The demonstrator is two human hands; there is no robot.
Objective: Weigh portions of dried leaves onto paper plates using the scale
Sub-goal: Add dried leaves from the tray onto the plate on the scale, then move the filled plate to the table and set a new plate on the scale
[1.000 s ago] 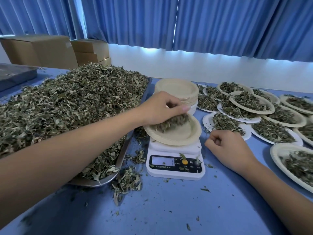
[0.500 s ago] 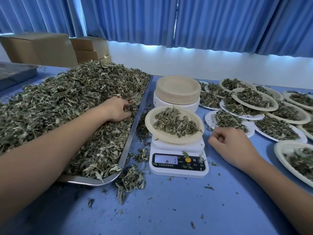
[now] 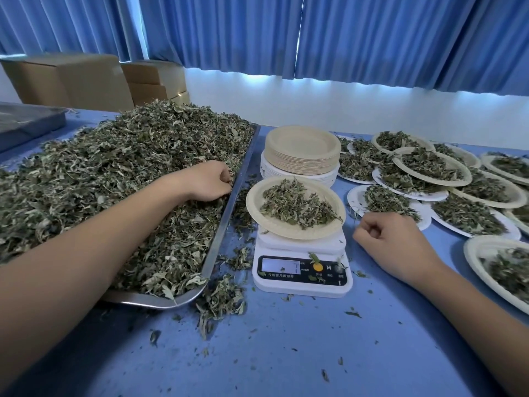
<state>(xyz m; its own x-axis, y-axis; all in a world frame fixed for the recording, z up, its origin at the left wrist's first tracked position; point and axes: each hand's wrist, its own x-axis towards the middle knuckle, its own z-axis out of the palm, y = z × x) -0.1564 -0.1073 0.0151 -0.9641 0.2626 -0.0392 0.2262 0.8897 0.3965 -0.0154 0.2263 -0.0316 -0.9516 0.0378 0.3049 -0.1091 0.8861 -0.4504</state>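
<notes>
The dried leaves (image 3: 114, 173), heaped in the tray (image 3: 229, 207) at nine o'clock of the scale (image 3: 300, 272), look light, brittle, loose: best pinched in small tufts. The left hand (image 3: 207, 181) grips some; the right hand (image 3: 392, 242) rests fisted, empty, at three o'clock.

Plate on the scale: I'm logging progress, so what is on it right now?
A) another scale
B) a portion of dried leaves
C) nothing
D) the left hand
B: loose dried leaves lie spread over the paper plate that sits on the scale.
</notes>
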